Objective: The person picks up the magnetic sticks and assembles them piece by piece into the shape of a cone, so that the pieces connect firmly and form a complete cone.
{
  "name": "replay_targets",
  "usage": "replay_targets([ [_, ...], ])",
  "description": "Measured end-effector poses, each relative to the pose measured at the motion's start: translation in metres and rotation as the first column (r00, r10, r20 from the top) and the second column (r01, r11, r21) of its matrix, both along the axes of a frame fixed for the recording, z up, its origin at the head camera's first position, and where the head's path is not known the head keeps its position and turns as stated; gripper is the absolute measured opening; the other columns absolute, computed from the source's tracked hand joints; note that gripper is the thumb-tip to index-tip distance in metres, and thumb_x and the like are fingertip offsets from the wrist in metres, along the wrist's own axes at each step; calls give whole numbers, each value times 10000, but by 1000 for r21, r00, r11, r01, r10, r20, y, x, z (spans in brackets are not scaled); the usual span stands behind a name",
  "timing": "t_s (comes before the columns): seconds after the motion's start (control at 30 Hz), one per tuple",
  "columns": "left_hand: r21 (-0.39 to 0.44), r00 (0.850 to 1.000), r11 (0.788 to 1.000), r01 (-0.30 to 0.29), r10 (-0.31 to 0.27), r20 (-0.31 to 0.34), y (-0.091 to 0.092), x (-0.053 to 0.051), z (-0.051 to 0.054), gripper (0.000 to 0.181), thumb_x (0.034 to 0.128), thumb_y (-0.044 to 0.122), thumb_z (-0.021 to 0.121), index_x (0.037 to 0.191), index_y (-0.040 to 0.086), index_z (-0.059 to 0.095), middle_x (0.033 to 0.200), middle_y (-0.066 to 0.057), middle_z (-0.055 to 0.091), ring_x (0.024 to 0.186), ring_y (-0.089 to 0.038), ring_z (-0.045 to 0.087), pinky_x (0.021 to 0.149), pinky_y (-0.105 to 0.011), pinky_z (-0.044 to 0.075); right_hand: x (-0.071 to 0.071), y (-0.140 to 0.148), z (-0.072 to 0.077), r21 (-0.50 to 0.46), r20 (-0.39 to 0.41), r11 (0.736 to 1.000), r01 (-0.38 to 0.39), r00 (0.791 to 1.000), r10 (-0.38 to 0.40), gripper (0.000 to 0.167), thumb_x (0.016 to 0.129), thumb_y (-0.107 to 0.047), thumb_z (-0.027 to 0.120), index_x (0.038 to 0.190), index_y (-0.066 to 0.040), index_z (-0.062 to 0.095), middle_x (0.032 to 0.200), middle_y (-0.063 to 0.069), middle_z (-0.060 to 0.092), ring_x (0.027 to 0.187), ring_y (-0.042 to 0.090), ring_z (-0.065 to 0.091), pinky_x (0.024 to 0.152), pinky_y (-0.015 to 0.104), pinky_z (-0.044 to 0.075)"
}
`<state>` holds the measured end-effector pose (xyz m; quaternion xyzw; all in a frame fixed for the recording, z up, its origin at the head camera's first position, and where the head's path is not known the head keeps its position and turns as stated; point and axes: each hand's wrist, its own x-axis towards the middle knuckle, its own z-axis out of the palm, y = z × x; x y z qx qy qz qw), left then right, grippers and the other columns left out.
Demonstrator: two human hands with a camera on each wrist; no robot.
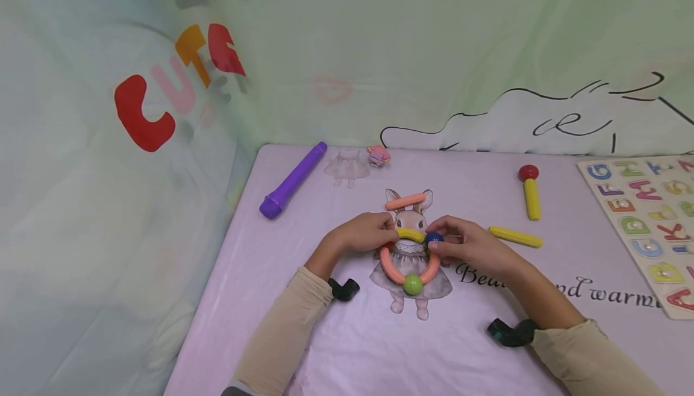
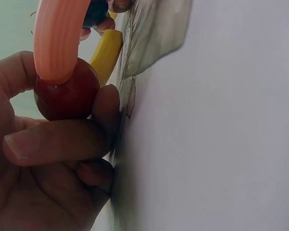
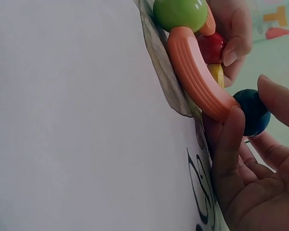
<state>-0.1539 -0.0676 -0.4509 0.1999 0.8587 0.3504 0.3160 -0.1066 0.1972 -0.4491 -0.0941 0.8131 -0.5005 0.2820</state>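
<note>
A ring of curved toy rods and balls lies over the rabbit print in the head view. Two orange curved rods (image 1: 391, 268) meet at a green ball (image 1: 413, 284) on the near side, and a yellow curved rod (image 1: 411, 235) spans the far side. At the ring's left, my left hand (image 1: 368, 231) grips a red ball (image 2: 70, 96), largely hidden by the fingers in the head view. On the opposite side, my right hand (image 1: 477, 248) pinches a blue ball (image 3: 253, 110) between thumb and fingers, where an orange rod's end touches it.
Beyond the ring lies a straight orange rod (image 1: 405, 202). To the right are a yellow rod (image 1: 515, 237), another with a red ball (image 1: 528, 173) at its end, and an alphabet board (image 1: 640, 227). A purple toy microphone (image 1: 295, 179) and small pink object (image 1: 378, 155) lie at back left.
</note>
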Motion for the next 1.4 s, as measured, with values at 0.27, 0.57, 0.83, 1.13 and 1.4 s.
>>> replay_targets([
  [0.27, -9, 998, 998, 64, -64, -5, 1, 1, 2, 183, 990, 370, 606, 957, 191, 626, 830, 40, 580, 753, -130, 537, 671, -255, 410, -1, -1, 1, -3, -2, 1000, 0, 1000, 0, 465, 981, -354, 686, 1337, -92, 545, 1194, 141, 631, 988, 242, 661, 853, 269, 565],
  [0.57, -39, 990, 992, 118, -121, -77, 1, 2, 0, 402, 976, 574, 597, 866, 189, 553, 770, 55, 515, 715, -99, 512, 648, -239, 384, -1, -3, 4, -6, -18, 1000, -20, 1000, 20, 448, 963, -387, 703, 1308, -131, 576, 1254, 120, 614, 1052, 260, 619, 906, 354, 512],
  [0.83, 7, 994, 994, 108, -108, -32, -1, 1, 0, 403, 976, 496, 639, 761, 168, 547, 693, 64, 507, 631, -83, 466, 589, -225, 357, 1, -5, 6, -60, 0, 997, -48, 999, 48, 425, 960, -336, 717, 1302, -123, 581, 1329, 140, 582, 1085, 250, 652, 931, 291, 513],
  [1.13, 114, 988, 982, 148, -152, 28, -6, -3, -5, 175, 949, 243, 681, 1104, 187, 624, 811, 33, 547, 730, -97, 501, 652, -223, 391, 2, -4, 8, -34, 7, 999, -29, 1000, 29, 463, 968, -344, 705, 1341, -107, 564, 1316, 133, 594, 1099, 235, 663, 955, 333, 516],
  [1.4, 186, 987, 973, 140, -153, 57, -11, -5, -5, 185, 961, 253, 691, 1116, 182, 619, 828, 42, 586, 754, -93, 522, 696, -220, 422, 0, -8, 7, 30, -6, 1000, -7, 1000, 7, 489, 962, -393, 707, 1338, -113, 567, 1194, 108, 645, 1030, 239, 645, 898, 333, 518],
])
